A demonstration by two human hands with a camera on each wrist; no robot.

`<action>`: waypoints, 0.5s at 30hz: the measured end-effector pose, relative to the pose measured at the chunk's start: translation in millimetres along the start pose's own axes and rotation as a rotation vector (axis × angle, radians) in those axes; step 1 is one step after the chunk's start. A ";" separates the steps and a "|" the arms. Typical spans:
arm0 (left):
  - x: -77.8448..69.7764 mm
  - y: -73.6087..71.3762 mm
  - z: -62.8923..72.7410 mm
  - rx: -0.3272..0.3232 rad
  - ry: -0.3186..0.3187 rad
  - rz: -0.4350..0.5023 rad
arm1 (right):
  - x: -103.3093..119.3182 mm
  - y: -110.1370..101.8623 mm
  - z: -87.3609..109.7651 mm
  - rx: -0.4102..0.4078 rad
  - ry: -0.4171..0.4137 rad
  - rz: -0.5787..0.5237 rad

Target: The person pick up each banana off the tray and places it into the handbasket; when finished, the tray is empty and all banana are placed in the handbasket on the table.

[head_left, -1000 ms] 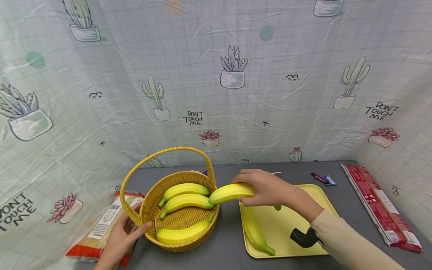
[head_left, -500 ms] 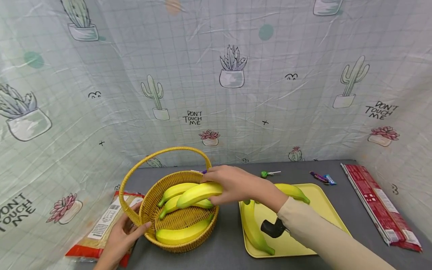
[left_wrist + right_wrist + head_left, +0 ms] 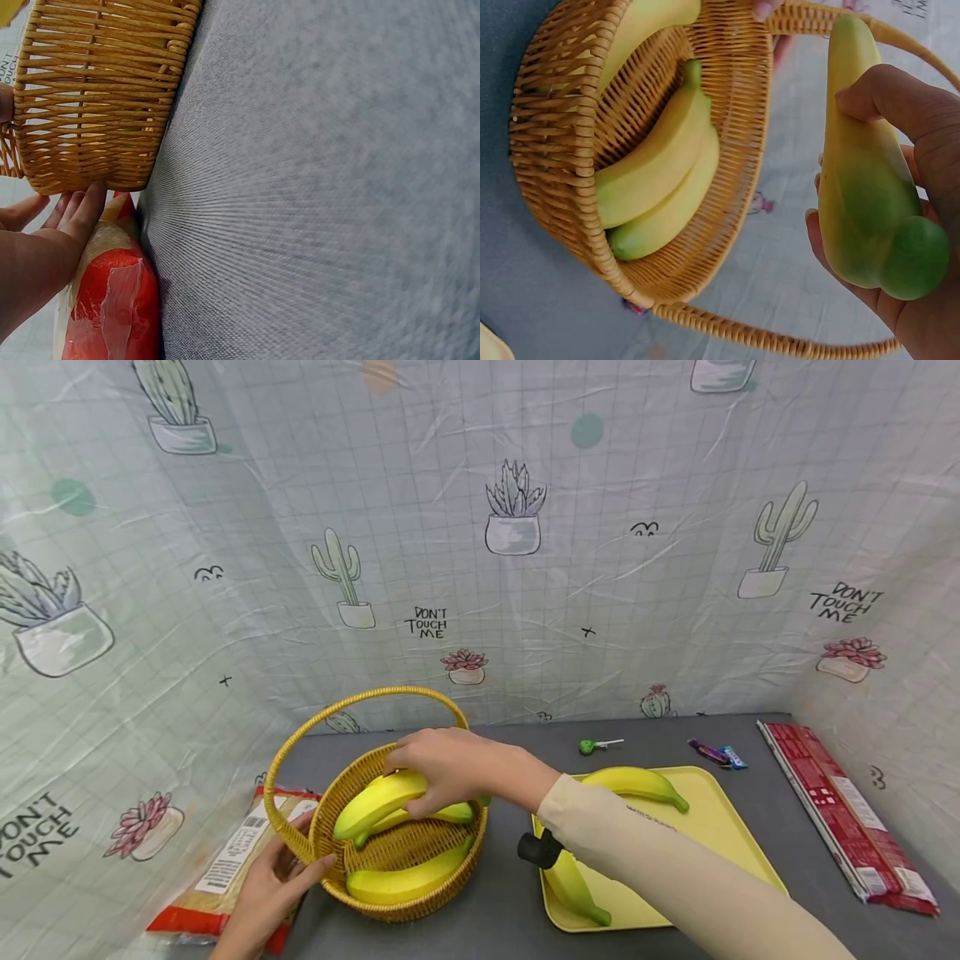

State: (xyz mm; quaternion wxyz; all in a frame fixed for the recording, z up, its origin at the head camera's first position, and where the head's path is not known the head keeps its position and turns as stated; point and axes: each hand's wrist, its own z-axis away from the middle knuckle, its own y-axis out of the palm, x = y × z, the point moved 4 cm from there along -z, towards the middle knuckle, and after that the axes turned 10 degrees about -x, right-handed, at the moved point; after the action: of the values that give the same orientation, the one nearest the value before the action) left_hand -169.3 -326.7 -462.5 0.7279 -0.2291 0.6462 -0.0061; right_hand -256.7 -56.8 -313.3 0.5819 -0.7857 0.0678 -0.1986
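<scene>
"DON'T TOUCH ME" repeats across the creased curtain. The right hand grips a smooth, curved banana above the woven basket, whose side the left hand pinches.

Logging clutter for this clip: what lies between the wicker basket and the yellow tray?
In the head view, only grey tabletop shows between the basket and the tray; the right forearm crosses above, hiding part of that gap.
</scene>
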 end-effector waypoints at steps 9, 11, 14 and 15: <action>-0.4 1.0 -0.7 0.005 0.016 0.006 | -4.8 25.3 -26.8 0.087 0.043 0.053; -0.8 1.6 -0.5 0.008 0.018 0.008 | -7.4 31.7 -30.3 0.090 0.057 0.052; -0.6 1.2 1.7 0.009 0.012 0.009 | -8.8 43.1 -34.1 0.099 0.065 0.057; -0.4 0.9 2.7 0.009 0.008 0.009 | -9.0 47.7 -35.0 0.102 0.069 0.059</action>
State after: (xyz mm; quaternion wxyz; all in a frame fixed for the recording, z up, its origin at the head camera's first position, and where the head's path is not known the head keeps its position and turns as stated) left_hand -167.1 -324.8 -462.3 0.7264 -0.2230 0.6501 -0.0068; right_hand -272.7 -99.8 -351.8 0.6243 -0.7453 0.1005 -0.2116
